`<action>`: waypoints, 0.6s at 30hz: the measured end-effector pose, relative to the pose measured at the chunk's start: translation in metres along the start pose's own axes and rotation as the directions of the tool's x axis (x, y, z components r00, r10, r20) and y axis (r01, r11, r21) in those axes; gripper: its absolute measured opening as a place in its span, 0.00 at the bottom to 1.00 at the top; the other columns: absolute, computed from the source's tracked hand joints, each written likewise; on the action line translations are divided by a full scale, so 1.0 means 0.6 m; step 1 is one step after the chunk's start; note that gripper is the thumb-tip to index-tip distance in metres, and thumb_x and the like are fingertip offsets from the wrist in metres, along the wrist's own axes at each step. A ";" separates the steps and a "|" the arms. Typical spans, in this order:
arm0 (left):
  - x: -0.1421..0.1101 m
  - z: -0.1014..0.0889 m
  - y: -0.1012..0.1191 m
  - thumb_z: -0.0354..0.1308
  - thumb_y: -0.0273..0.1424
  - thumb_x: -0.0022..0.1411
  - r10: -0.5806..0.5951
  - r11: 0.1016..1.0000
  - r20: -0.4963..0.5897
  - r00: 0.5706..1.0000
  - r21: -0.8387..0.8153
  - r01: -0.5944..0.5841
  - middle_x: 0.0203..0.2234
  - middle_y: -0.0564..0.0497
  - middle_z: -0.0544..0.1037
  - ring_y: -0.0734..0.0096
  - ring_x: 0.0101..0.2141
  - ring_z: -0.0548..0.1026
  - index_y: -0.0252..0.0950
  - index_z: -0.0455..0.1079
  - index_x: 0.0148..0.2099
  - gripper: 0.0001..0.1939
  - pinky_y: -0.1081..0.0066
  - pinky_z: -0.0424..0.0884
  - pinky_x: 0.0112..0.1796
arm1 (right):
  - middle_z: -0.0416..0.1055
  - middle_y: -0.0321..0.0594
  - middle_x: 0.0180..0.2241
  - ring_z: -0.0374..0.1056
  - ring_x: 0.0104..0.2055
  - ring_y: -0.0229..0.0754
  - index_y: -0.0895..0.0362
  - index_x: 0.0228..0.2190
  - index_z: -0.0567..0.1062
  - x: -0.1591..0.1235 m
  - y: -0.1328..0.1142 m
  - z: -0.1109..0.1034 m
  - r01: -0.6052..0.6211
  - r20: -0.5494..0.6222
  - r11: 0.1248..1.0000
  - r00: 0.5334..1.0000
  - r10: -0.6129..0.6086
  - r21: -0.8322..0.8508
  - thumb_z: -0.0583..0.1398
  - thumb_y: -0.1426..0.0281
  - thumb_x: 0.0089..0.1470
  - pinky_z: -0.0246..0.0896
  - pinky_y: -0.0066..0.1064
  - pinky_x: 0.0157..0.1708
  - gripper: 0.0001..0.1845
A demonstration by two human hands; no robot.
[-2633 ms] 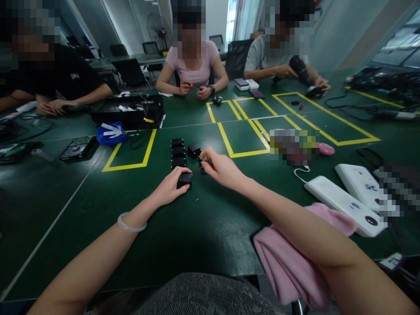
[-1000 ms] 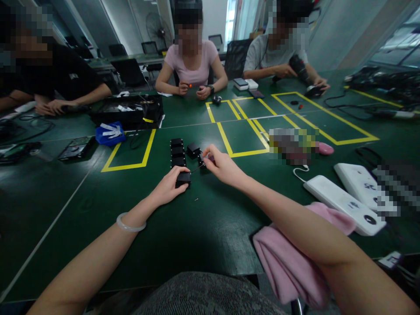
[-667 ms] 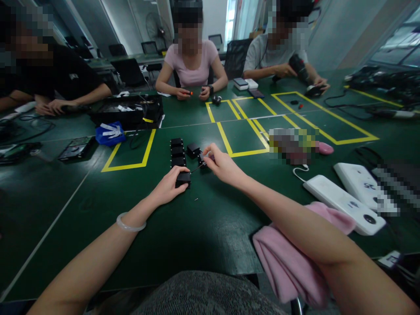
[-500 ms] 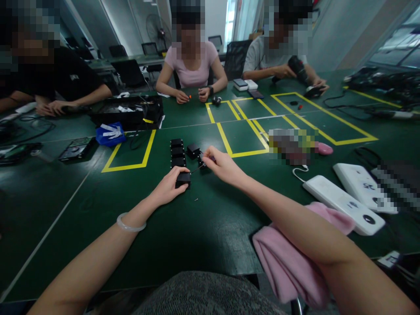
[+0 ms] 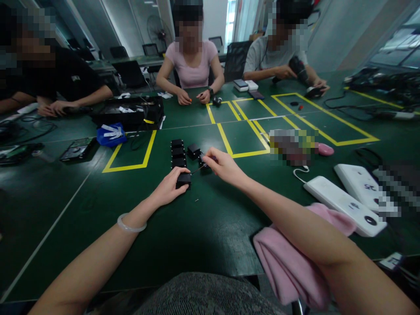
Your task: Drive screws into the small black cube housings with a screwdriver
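My left hand is closed round a small black box that rests on the green table. My right hand pinches a thin screwdriver whose tip points at that box. Just beyond stand a column of three more black boxes and another single black box. A tiny screw lies on the table near my left hand.
A pink cloth lies under my right forearm. Two white devices sit at the right. Yellow tape rectangles mark the table. A blue bag and a black case are at back left. Three other people sit across the table.
My hands have stayed on the black box and screwdriver, with only small turns of the right fingers. The person in pink has lowered their hands to the table.
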State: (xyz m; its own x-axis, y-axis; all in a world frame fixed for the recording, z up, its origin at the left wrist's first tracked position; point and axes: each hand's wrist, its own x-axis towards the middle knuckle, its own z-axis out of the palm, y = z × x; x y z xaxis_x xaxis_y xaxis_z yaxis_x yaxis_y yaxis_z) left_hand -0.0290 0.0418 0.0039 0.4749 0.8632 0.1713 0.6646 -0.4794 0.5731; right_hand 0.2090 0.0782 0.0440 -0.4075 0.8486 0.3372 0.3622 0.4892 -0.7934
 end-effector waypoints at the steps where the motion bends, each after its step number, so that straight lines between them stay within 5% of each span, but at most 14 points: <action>1: 0.000 0.000 0.000 0.55 0.33 0.64 -0.001 1.000 0.001 1.000 0.000 0.001 0.50 0.46 0.70 0.56 0.50 0.70 0.38 0.62 0.56 0.18 0.59 0.68 0.50 | 0.61 0.32 0.23 0.59 0.26 0.36 0.55 0.29 0.63 0.000 0.000 0.000 -0.009 0.001 1.000 1.000 0.009 -0.008 0.54 0.63 0.62 0.49 0.28 0.29 0.11; 8: 0.000 0.000 -0.001 0.55 0.32 0.64 0.003 1.000 -0.001 1.000 0.001 -0.003 0.50 0.45 0.70 0.57 0.50 0.71 0.37 0.61 0.56 0.18 0.59 0.69 0.50 | 0.61 0.29 0.24 0.59 0.25 0.36 0.54 0.37 0.63 -0.001 0.004 -0.003 0.004 0.014 1.000 1.000 -0.004 -0.007 0.52 0.69 0.61 0.51 0.28 0.29 0.03; 14: 0.001 0.000 0.001 0.55 0.33 0.64 -0.008 1.000 0.006 1.000 0.003 0.008 0.50 0.45 0.70 0.55 0.50 0.71 0.38 0.61 0.56 0.19 0.58 0.69 0.50 | 0.62 0.32 0.24 0.60 0.27 0.37 0.54 0.30 0.63 -0.001 0.000 -0.005 -0.027 0.022 0.999 0.999 0.028 -0.046 0.53 0.64 0.62 0.49 0.29 0.29 0.10; 18: 0.002 0.002 -0.003 0.55 0.33 0.63 0.011 1.000 -0.010 1.000 0.004 -0.011 0.49 0.45 0.70 0.56 0.50 0.71 0.38 0.62 0.55 0.18 0.58 0.68 0.51 | 0.62 0.31 0.24 0.60 0.27 0.36 0.54 0.35 0.63 -0.001 0.003 -0.004 -0.006 0.016 1.000 1.000 0.006 -0.027 0.53 0.68 0.61 0.50 0.29 0.30 0.03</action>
State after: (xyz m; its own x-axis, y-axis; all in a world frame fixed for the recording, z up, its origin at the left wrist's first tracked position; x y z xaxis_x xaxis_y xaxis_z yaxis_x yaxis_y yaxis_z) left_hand -0.0291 0.0433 0.0022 0.4769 0.8591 0.1857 0.6614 -0.4899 0.5679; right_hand 0.2122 0.0790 0.0435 -0.4190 0.8481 0.3242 0.3867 0.4897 -0.7814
